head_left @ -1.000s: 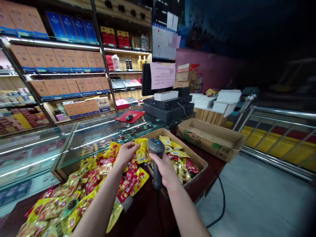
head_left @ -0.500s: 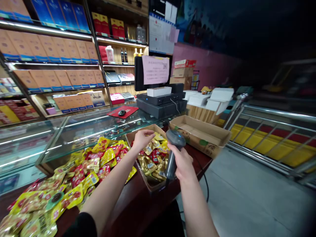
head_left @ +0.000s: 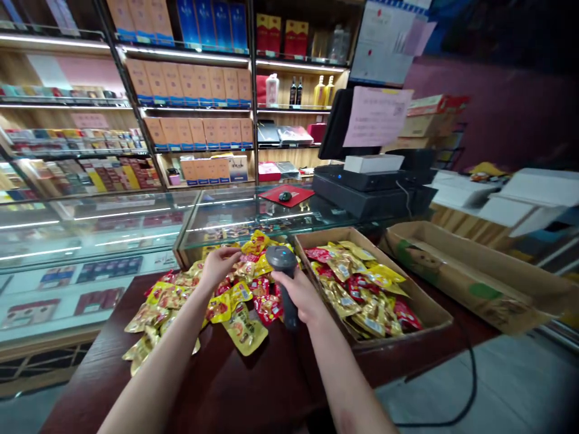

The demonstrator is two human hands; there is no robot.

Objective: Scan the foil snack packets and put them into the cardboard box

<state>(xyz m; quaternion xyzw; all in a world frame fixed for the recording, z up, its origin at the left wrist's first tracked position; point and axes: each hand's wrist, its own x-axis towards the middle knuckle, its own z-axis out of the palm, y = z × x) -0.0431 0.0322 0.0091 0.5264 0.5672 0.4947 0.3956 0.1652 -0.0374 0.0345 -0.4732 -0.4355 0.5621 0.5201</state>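
Observation:
My right hand (head_left: pixel 304 295) is wrapped round the handle of a dark grey barcode scanner (head_left: pixel 281 260), its head upright and a small blue light on top. Left of it, my left hand (head_left: pixel 221 265) hovers over a loose pile of snack packets (head_left: pixel 262 304) in yellow, red and gold. The fingers of that hand are partly stretched out, slightly curved, and no packet shows in them. A gold-green packet (head_left: pixel 245 330) lies at the front of the pile. To the right, a cardboard box (head_left: pixel 427 307) holds many similar packets (head_left: pixel 362 289).
A second, longer cardboard box (head_left: pixel 456 259) stands at the right. Behind are a glass display counter (head_left: pixel 136 226), a mouse (head_left: pixel 284 196) on a red pad, and a monitor (head_left: pixel 335 129) over a black cash drawer (head_left: pixel 362 196). A black cable (head_left: pixel 473 374) hangs at the right.
The view has turned left. Both hands have moved from the packet-filled box to the loose pile, the right one carrying the barcode scanner with it.

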